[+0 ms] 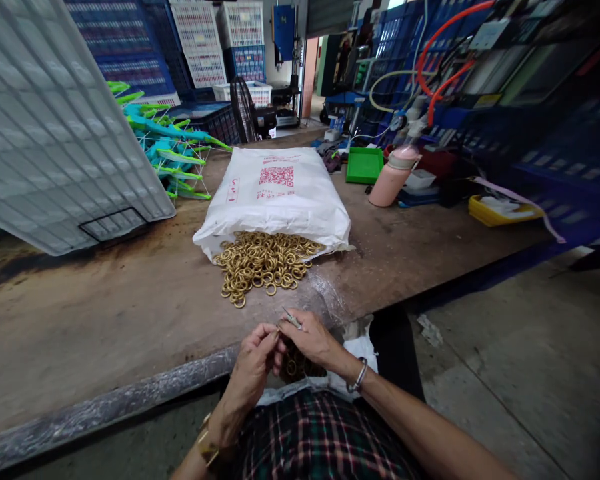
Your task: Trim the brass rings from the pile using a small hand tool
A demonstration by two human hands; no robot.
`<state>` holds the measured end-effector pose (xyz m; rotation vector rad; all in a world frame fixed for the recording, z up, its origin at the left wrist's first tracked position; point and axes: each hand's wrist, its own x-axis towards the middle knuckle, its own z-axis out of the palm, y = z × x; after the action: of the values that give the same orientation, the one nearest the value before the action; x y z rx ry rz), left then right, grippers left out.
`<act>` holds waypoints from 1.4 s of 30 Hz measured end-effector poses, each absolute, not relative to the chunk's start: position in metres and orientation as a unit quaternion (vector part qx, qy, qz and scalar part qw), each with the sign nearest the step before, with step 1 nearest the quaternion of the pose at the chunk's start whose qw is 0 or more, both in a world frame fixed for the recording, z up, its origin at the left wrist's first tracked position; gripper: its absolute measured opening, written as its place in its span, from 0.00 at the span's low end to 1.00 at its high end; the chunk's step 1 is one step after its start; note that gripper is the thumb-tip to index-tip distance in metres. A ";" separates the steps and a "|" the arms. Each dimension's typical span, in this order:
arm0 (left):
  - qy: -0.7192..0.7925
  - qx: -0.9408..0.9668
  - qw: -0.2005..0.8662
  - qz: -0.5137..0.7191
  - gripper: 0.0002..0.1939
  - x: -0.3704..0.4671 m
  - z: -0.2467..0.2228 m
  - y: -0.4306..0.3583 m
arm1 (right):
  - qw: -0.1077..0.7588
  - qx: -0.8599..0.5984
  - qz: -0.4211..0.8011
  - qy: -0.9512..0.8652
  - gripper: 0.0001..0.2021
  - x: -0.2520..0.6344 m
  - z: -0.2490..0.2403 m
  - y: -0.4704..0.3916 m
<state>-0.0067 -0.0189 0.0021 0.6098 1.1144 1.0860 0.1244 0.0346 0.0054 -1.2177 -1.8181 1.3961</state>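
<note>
At the table's front edge, my left hand [258, 355] is closed in a pinch on a small brass-coloured ring [277, 331], mostly covered by the fingertips. My right hand [311, 339] meets it there, closed around a small trimming knife [293, 319] whose thin metal point sticks out toward the table. Below both hands, more brass-coloured rings [293, 367] lie in a white bag [363, 350] on my lap. Just ahead on the table, a pile of the same rings [263, 263] spills from the mouth of a large white sack [280, 183] with red print.
A white plastic crate [70, 133] stands tilted at the left, beside blue and green plastic pieces [173, 150]. Toward the right of the wooden table [130, 320] are a green tray [364, 165], a pink bottle [394, 177] and a yellow tray [503, 212].
</note>
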 end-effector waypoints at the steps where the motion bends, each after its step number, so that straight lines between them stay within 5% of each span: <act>1: 0.491 0.268 0.671 0.487 0.16 -0.007 0.002 -0.019 | 0.268 -0.450 0.524 -0.672 0.12 0.124 0.006 0.035; 10: 0.491 0.264 0.653 0.513 0.16 -0.008 0.002 -0.021 | 0.272 -0.476 0.424 -0.720 0.10 0.125 0.003 0.040; 19: 0.525 0.288 0.610 0.519 0.18 -0.008 -0.004 -0.019 | 0.146 -0.439 0.271 -0.844 0.07 0.130 -0.004 0.029; 31: 0.544 0.315 0.575 0.524 0.18 -0.008 0.000 -0.024 | 0.058 -0.451 0.215 -0.864 0.11 0.123 -0.003 0.032; 37: 0.456 0.297 0.659 0.519 0.15 -0.005 0.014 -0.037 | 0.067 -0.515 0.175 -0.837 0.11 0.130 -0.005 0.060; 42: 0.420 0.157 0.702 0.553 0.15 -0.009 0.016 -0.026 | 0.192 -0.534 0.160 -0.808 0.10 0.133 0.001 0.098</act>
<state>-0.0086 -0.0259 0.0158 0.3506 0.9352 1.2309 0.1333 0.0975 0.0012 -1.4999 -2.2668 0.4481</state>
